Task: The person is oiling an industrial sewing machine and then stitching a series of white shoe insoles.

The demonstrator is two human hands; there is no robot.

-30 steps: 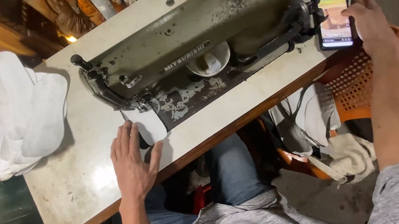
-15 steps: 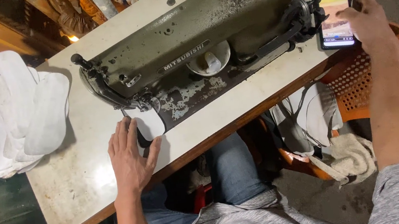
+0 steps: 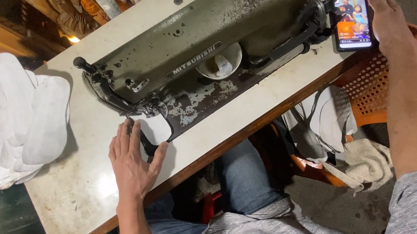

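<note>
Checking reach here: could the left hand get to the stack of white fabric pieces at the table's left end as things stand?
Probably yes. The left hand lies flat by the needle, and only bare tabletop separates it from the stack of white fabric pieces.

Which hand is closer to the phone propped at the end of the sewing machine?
The right hand: it rests right beside the phone, at its edge. The left hand lies flat on the table far off, by the small white fabric piece near the needle.

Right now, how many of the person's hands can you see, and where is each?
2. The left hand lies flat on the table, at the white fabric piece by the sewing machine needle. The right hand rests beside the phone at the table's right end.
</note>
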